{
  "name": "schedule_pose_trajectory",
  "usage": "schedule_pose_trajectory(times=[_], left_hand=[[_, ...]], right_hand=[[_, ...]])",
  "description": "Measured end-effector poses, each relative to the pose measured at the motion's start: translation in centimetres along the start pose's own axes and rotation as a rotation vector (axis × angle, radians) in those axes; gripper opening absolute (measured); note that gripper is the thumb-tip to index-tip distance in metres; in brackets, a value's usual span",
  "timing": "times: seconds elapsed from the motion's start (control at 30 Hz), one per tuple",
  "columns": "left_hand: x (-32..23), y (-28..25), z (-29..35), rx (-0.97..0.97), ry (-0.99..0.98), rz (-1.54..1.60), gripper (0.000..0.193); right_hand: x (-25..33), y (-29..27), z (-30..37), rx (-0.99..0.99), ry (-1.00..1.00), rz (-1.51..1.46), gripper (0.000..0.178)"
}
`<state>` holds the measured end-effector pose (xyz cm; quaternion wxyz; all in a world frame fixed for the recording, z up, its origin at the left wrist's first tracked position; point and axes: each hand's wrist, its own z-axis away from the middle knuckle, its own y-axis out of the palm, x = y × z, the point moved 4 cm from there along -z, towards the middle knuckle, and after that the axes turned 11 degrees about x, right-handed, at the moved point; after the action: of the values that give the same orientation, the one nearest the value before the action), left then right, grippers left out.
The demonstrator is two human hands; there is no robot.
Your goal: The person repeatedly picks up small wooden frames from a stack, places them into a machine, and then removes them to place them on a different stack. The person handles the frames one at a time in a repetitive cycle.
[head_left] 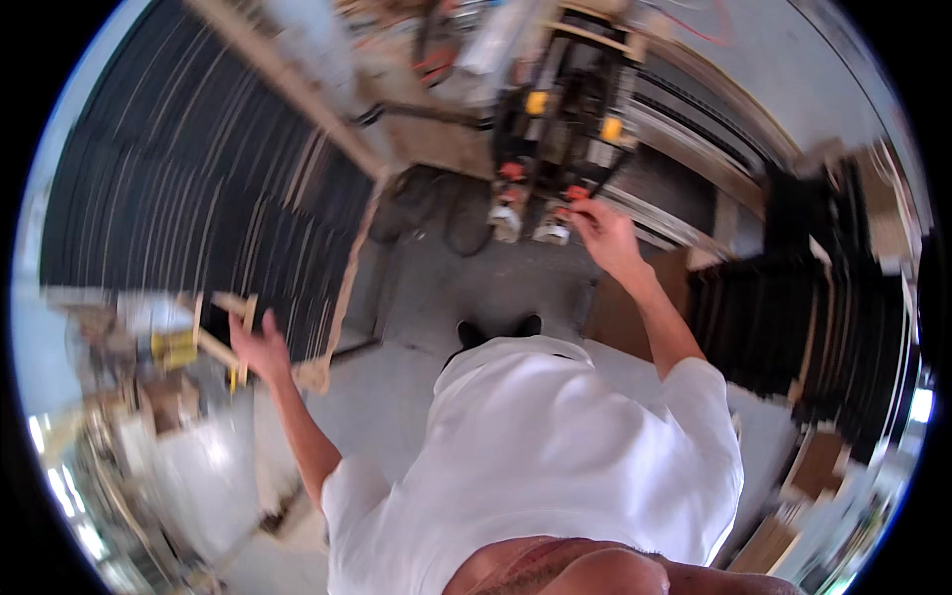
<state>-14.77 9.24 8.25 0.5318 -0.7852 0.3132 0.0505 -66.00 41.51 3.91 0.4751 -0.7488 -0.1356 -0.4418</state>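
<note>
My left hand (260,347) is held out at the left with its fingers apart and nothing in it. Close to it are a small pale wooden frame (220,347) and the lower edge of a large stack of dark sheets (188,169). In front of me stands a long machine (565,119) with yellow and red parts. My right hand (607,236) reaches to its near end, fingers drawn together beside a red part (577,193). Blur hides what the fingertips grip there, if anything.
More dark sheets (823,317) stand packed at the right. A brown board (640,307) leans beside them. Rails (684,223) run off to the machine's right. Grey floor (426,288) lies around my feet, and a cluttered bench area (149,397) is at the far left.
</note>
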Motion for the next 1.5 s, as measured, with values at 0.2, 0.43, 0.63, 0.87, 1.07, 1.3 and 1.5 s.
schedule_pose_trajectory(times=[0.2, 0.43, 0.63, 0.87, 1.07, 1.3, 1.5], left_hand=[[-18.0, 12.1, 5.3, 0.262, 0.315, 0.480, 0.021], [-35.5, 25.4, 12.2, 1.119, 0.303, 0.973, 0.030], [-44.4, 30.7, 8.8, 1.339, 0.403, 1.043, 0.032], [-47.4, 36.5, 6.1, 1.426, 0.382, 1.118, 0.035], [-42.9, 39.5, 6.2, 1.509, 0.269, 1.089, 0.034], [-36.4, 41.4, 5.3, 1.469, 0.203, 0.935, 0.031], [-37.5, 39.7, 6.9, 1.575, 0.207, 0.927, 0.032]], right_hand=[[10.2, -11.9, 4.3, -0.221, -0.079, 0.238, 0.022], [22.0, -23.3, 14.0, -0.666, 0.047, 0.803, 0.037], [24.1, -34.5, 22.7, -0.783, 0.814, 1.603, 0.035], [20.5, -39.5, 29.6, -0.710, 1.031, 1.002, 0.040], [21.6, -40.6, 27.3, -0.733, 0.914, 1.034, 0.034], [23.5, -25.6, 9.2, -0.845, 0.278, 0.800, 0.025], [11.5, -16.9, -1.7, -0.348, 0.345, 0.789, 0.030]])
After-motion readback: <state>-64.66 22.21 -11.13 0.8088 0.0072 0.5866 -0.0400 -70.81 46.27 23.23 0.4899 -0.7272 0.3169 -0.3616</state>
